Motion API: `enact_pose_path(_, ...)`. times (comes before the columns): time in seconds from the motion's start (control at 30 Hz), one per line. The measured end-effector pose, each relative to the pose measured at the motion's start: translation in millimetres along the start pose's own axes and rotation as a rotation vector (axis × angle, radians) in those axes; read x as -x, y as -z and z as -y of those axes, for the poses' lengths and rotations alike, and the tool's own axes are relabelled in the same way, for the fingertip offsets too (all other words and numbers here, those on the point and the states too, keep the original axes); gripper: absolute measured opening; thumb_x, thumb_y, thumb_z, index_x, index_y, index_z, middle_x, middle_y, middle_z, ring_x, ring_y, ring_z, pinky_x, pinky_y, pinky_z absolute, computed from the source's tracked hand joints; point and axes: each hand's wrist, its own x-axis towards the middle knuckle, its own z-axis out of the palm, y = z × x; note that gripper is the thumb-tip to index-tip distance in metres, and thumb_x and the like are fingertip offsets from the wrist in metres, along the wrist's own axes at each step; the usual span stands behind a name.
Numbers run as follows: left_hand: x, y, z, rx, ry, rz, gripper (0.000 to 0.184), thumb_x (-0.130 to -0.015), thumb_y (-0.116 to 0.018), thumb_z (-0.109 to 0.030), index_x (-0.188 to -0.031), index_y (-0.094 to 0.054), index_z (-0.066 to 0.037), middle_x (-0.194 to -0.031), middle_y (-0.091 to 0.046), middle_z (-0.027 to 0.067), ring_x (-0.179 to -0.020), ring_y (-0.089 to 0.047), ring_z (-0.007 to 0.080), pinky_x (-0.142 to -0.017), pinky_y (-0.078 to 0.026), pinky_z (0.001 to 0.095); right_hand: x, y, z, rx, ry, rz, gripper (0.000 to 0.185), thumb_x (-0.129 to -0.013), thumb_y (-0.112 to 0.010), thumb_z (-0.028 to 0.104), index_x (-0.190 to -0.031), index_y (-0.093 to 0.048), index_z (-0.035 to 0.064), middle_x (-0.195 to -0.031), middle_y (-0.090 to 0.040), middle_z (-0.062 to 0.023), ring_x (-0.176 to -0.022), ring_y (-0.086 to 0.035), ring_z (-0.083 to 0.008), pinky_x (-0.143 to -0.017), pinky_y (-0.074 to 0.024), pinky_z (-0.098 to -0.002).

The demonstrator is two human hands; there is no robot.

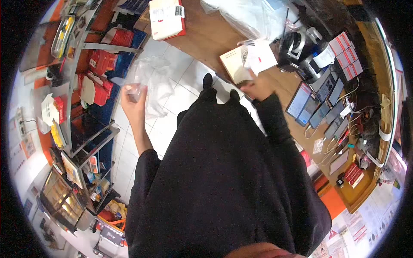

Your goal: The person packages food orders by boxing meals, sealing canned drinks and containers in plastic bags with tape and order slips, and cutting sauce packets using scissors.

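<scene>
Far left: shelving point(88, 148), its levels loaded with packs. A yellow-and-black pack point(64, 36) sits near the top of view; red packages point(102, 62) are crowded together further in, some with pale faces showing. Lower down, framed picture-like items lean at the shelving's near end.

Left grip point(134, 96): raised over the pale tiled floor point(178, 101), fingers bent and closed on a clear plastic bag point(155, 88). Bag hangs loose and crumpled, spreading to the right of the fingers; tile lines show through it.

Beyond the bag, a red-and-white box point(165, 19) lies on the far part of the brown worktop point(206, 32). Centre: dark garment, with dark shoes point(208, 81) on the tiles below.

Right of centre: cream box point(234, 64), on the worktop, its near corner at the edge. White paper point(263, 58) lies against its right side, partly over it. Clear plastic sheeting point(251, 19) is heaped behind.

Right grip point(253, 89): dark-sleeved, blurred, at the cream box's near end. Cannot tell whether it holds the box, merely touches it, or stands just off.

Further right: black device point(292, 47), then tablets and phones point(301, 101) in rows among pale cables. Red-and-white cartons point(346, 56) lie side by side beyond them.
</scene>
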Motion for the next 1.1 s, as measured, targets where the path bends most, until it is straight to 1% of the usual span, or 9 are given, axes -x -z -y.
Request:
enact_pose_path(0.13,-18,19,6,0.081,0.134,0.134,0.024,-0.065,-0.067,-0.001,-0.076,-0.047,-0.006,-0.073,-0.056,0.0036,-0.07,-0.051,0.0106,-0.066,-0.038,0.0216,-18,81,45,0.422,0.07,-0.082,0.034,-0.052,-0.07,0.016,-0.083,-0.06,0.0092,-0.067,-0.059,-0.0061,-0.062,-0.059,-0.02,-0.058,-0.0474,-0.0309)
enact_pose_path(0.3,-19,26,-2,0.276,0.012,0.044,0.022,-0.068,-0.062,0.002,-0.07,-0.042,-0.007,-0.079,-0.06,0.0111,-0.075,-0.056,0.0144,-0.07,-0.04,0.023,-87,75,35,0.686,0.695,0.082,0.12,-0.026,-0.077,0.013,-0.13,-0.017,0.0155,-0.121,-0.036,-0.0187,-0.106,-0.041,-0.035,-0.09,-0.0322,-0.0438)
enact_pose_path(0.4,-9,40,4,0.318,-0.062,-0.05,0.014,-0.074,-0.058,-0.005,-0.074,-0.045,-0.003,-0.07,-0.058,0.0119,-0.057,-0.051,0.0127,-0.058,-0.041,0.0238,-91,71,51,0.856,0.547,0.287,0.11,-0.039,-0.075,0.016,-0.131,-0.015,0.0232,-0.121,-0.036,-0.0169,-0.108,-0.039,-0.0354,-0.09,-0.028,-0.0518)
enact_pose_path(0.53,6,44,-12,0.387,-0.011,-0.024,0.015,-0.077,-0.055,-0.012,-0.077,-0.045,-0.001,-0.073,-0.058,0.0147,-0.045,-0.042,0.0099,-0.045,-0.037,0.0224,-86,34,14,1.165,0.893,-0.22,0.116,-0.035,-0.074,0.018,-0.131,-0.011,0.0228,-0.111,-0.04,-0.0174,-0.107,-0.038,-0.0321,-0.091,-0.0254,-0.0463)
enact_pose_path(0.73,7,8,-61,0.429,-0.088,0.472,0.026,-0.073,-0.06,-0.019,-0.085,-0.046,0.0,-0.091,-0.057,0.0168,-0.062,-0.055,0.0145,-0.051,-0.043,0.0216,-11,62,41,0.651,0.377,-0.157,0.103,-0.037,-0.072,0.037,-0.125,-0.027,0.0077,-0.09,-0.049,-0.0173,-0.088,-0.047,-0.0339,-0.077,-0.0377,-0.0431)
enact_pose_path(0.87,12,-94,-106,0.278,-0.381,0.833,0.018,-0.07,-0.063,-0.007,-0.082,-0.05,-0.004,-0.082,-0.054,0.0056,-0.081,-0.058,0.0164,-0.061,-0.048,0.0255,77,120,38,-0.184,0.618,-0.488,0.093,-0.036,-0.069,0.023,-0.117,-0.034,-0.0052,-0.112,-0.045,-0.019,-0.105,-0.044,-0.0307,-0.091,-0.0325,-0.0367)
enact_pose_path(0.9,25,-134,-109,0.746,-0.057,1.073,0.021,-0.072,-0.062,-0.007,-0.088,-0.049,-0.004,-0.079,-0.053,0.0044,-0.078,-0.058,0.0151,-0.06,-0.049,0.0243,103,132,35,-0.374,0.57,-0.544,0.093,-0.037,-0.07,0.023,-0.117,-0.034,-0.0048,-0.112,-0.045,-0.019,-0.104,-0.044,-0.0306,-0.09,-0.0328,-0.037)
enact_pose_path(1.03,72,-222,-145,0.994,-0.045,1.279,0.056,-0.072,-0.06,-0.006,-0.121,-0.033,-0.006,-0.116,-0.045,0.008,-0.067,-0.055,0.0111,-0.048,-0.044,0.0188,177,162,8,-0.936,0.524,-0.869,0.089,-0.04,-0.07,0.025,-0.117,-0.034,-0.0031,-0.11,-0.045,-0.0191,-0.102,-0.044,-0.0303,-0.088,-0.0337,-0.0379)
enact_pose_path(1.1,77,-229,-162,1.218,0.038,1.166,0.052,-0.076,-0.056,-0.012,-0.123,-0.034,-0.008,-0.097,-0.054,0.0033,-0.057,-0.048,0.0053,-0.043,-0.037,0.016,183,161,3,-1.069,0.508,-1.003,0.088,-0.042,-0.07,0.026,-0.117,-0.034,-0.0022,-0.109,-0.045,-0.0191,-0.101,-0.044,-0.0301,-0.087,-0.0342,-0.0384)
